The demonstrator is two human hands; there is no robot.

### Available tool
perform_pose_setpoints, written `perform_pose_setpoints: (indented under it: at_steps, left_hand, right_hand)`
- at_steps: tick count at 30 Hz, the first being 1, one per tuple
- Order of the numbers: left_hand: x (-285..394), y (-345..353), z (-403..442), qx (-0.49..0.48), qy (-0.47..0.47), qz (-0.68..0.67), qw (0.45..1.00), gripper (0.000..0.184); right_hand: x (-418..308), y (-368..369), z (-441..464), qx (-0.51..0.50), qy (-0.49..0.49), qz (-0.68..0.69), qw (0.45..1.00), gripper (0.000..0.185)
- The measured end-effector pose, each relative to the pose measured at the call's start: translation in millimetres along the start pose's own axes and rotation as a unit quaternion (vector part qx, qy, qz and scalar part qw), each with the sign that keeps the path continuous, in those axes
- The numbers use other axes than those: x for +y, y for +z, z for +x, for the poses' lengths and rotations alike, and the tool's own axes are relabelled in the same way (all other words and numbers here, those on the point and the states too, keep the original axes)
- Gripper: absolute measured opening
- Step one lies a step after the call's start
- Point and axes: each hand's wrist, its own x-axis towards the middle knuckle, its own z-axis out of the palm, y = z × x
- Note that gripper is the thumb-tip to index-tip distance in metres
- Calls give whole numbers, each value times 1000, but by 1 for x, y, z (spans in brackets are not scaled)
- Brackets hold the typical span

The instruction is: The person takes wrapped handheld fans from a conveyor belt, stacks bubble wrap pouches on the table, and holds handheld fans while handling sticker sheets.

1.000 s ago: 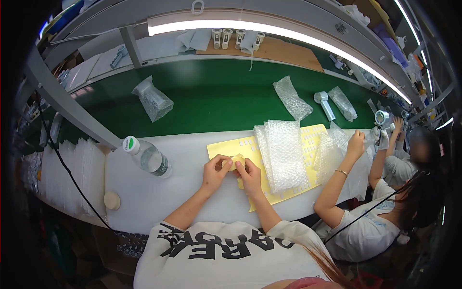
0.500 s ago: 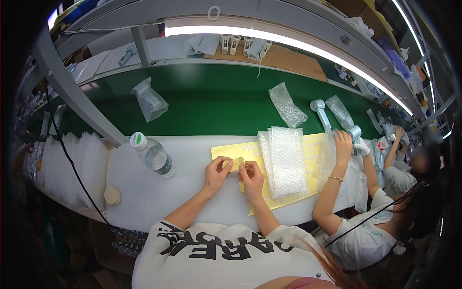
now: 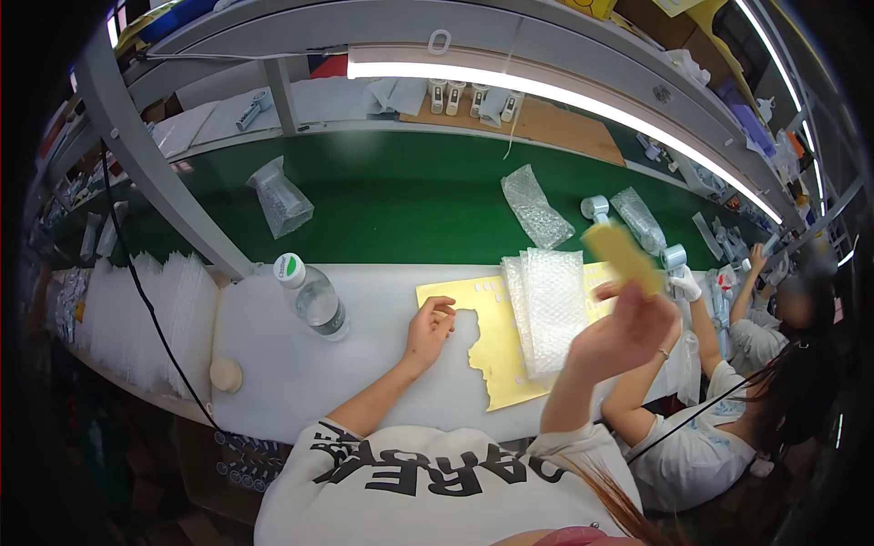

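Observation:
My right hand (image 3: pixel 630 332) is raised over the right side of the table, closed on a strip of yellow paper (image 3: pixel 625 257) that is smeared by motion. On the left, my left hand (image 3: pixel 428 335) rests by the torn left edge of a yellow sticker sheet (image 3: pixel 444 314), its fingers loosely bent and nothing visible in them. Small pale labels dot that sheet. Across its middle lie several bubble-wrap bags (image 3: pixel 553 314) in a stack, left of my raised hand.
A water bottle (image 3: pixel 320 309) stands left of my left hand, with a round beige disc (image 3: pixel 226 374) near the table edge. Wrapped items (image 3: pixel 280 197) lie on the green belt (image 3: pixel 391 200). A co-worker's gloved hand (image 3: pixel 685 284) is close on the right.
My hands were together at the yellow piece. The right one has lifted it up and to the right, while the left has let go and stayed near the sheet. The view has shifted slightly.

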Motion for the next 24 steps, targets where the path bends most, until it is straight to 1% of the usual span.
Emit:
perform_pose_setpoints:
  at_steps: [1,2,3,4,5,6,7,8,9,11,13,15,16,17,19,20,22,23,24]
  left_hand:
    - [-7,-1,2,-10,52,62,997,22]
    - [-14,-6,4,-24,103,124,987,22]
    - [-14,-9,2,-27,98,134,986,22]
    - [-14,-8,2,-29,127,169,977,21]
    - [-14,-7,1,-32,158,201,966,21]
    - [-13,-6,1,-38,158,203,966,21]
    - [-13,-5,1,-47,164,223,960,21]
    - [-13,-4,0,-55,169,243,954,21]
    - [-12,-5,-2,-62,173,262,947,21]
    - [-12,-7,-1,-65,175,273,944,21]
    - [-13,-8,0,-64,175,255,949,20]
    - [-16,-4,-2,-57,173,232,955,18]
    - [-17,-2,0,-48,169,224,959,18]
    - [-17,-2,2,-51,168,236,956,17]
    - [-16,-2,2,-64,165,269,947,16]
    - [-16,-5,0,-75,163,291,940,16]
    - [-15,-5,-1,-75,182,283,939,14]
    - [-19,-6,-1,-78,185,295,934,14]
    - [-24,-7,0,-86,197,304,928,16]
  right_hand:
    - [-4,3,31,24,-125,-142,982,12]
    - [-11,22,59,70,-193,-187,961,16]
    - [-3,27,93,68,-277,-243,927,18]
    - [-2,38,125,32,-366,-369,854,26]
    - [11,56,152,43,-393,-340,854,19]
    - [23,75,173,47,-392,-345,852,19]
    - [33,93,192,-17,-333,-464,821,17]
    - [38,102,200,-80,-265,-572,772,16]
    - [41,102,200,-109,-220,-563,789,32]
    - [49,98,187,-62,-305,-507,803,40]
    - [40,84,146,-3,-401,-384,831,33]
    - [53,75,92,-60,-365,-234,899,27]
    - [59,81,68,-150,-403,-254,866,24]
    - [70,91,44,-258,-363,-324,835,22]
    - [129,92,5,-416,-237,-415,774,27]
    - [156,90,-8,-497,-146,-510,686,32]
    - [222,86,-31,-546,-43,-662,511,40]
    - [237,81,-38,-541,-36,-660,521,40]
    - [246,80,-40,-524,53,-669,524,37]
